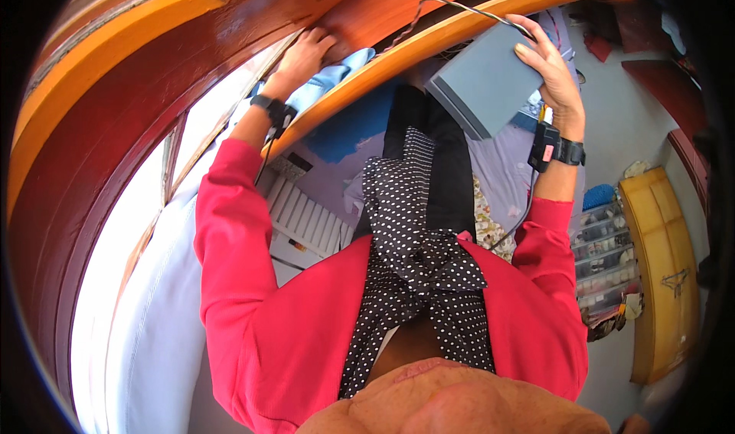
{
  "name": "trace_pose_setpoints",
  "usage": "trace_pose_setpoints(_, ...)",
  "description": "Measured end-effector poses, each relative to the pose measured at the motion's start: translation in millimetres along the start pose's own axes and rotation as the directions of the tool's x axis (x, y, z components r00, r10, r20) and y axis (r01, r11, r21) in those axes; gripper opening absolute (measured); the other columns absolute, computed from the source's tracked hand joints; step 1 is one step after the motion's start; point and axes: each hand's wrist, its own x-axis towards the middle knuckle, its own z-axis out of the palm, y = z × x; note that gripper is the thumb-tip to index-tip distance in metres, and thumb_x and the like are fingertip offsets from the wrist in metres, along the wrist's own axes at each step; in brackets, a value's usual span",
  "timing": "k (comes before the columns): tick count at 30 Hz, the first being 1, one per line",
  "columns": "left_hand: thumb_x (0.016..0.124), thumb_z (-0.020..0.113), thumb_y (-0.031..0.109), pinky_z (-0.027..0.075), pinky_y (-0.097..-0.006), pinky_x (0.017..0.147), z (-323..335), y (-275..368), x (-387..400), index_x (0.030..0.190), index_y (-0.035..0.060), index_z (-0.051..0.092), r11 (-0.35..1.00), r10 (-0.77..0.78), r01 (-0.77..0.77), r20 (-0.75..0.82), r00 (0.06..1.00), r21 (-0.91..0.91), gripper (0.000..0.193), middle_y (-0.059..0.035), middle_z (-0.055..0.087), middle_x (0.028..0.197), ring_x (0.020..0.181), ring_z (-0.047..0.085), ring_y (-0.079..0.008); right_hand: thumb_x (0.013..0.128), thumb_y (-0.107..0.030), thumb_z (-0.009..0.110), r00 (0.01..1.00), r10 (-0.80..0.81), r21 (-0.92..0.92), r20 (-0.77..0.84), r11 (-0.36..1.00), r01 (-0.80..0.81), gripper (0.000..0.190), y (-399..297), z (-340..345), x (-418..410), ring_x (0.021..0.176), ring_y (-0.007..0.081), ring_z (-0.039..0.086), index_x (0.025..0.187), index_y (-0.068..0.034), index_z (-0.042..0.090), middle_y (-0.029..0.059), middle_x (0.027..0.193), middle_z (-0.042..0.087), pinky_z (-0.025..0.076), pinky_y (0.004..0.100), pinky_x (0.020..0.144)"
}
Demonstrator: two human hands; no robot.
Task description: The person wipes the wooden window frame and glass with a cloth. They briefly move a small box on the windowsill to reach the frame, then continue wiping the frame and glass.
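My right hand (542, 63) grips a flat grey box (491, 78) by its upper right corner, together with a twisted black-and-white cable (476, 11). The box hangs tilted, just below the edge of an orange wooden shelf (344, 92). The cable loops up over the shelf edge, near a red-and-black twisted wire (410, 29). My left hand (310, 52) is over the shelf, by the window side, with bent fingers beside a light blue cloth (330, 78). Whether those fingers hold anything cannot be told. Each wrist wears a dark strap with a small device.
A red-brown wooden frame (69, 204) curves along the left, with a pale curtain (166, 307) beside it. Below the shelf is a white slatted object (304, 213). At right stand a clear plastic drawer unit (606, 256) and a yellow wooden cabinet (660, 273).
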Motion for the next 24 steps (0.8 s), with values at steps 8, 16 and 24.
trace_pose_setpoints(8, 0.080, 0.062, -0.003, 0.049, -0.0428, 0.099, -46, 28, -16, 0.112, 0.0044, 0.067, 0.984, -0.001, -0.033, -0.190, 0.982, -0.178, 0.033, -0.0167, 0.058, 0.125, 0.116, 0.056, -0.0372, 0.092, -0.025, 0.073, 0.999, 0.037, 0.109, -0.011, 0.993, -0.036, 0.072, 8, -43, 16, 0.120, 0.0159, 0.056, 0.154, -0.014, 0.038, 0.0092, 0.137, 0.056, 0.043, 0.0299, 0.104)
trace_pose_setpoints(16, 0.078, 0.063, 0.002, 0.048, -0.0441, 0.099, -87, 73, -11, 0.111, 0.0073, 0.066, 0.973, 0.000, -0.077, -0.334, 0.943, -0.216, 0.033, -0.0139, 0.058, 0.124, 0.114, 0.055, -0.0364, 0.085, -0.026, 0.080, 0.999, -0.017, -0.046, -0.049, 0.999, 0.015, 0.090, 4, -48, 6, 0.123, 0.0239, 0.056, 0.159, -0.018, 0.030, 0.0192, 0.137, 0.055, 0.043, 0.0332, 0.107)
trace_pose_setpoints(24, 0.074, 0.061, 0.002, 0.053, -0.0434, 0.089, -102, 96, 23, 0.135, 0.0128, 0.054, 0.961, 0.171, -0.221, -0.269, 0.948, -0.166, 0.062, -0.0099, 0.062, 0.118, 0.108, 0.059, -0.0317, 0.086, -0.023, 0.079, 0.984, -0.149, -0.066, -0.094, 0.987, 0.143, 0.078, 7, -68, -10, 0.123, 0.0201, 0.057, 0.153, -0.011, 0.041, 0.0137, 0.137, 0.058, 0.044, 0.0326, 0.106)
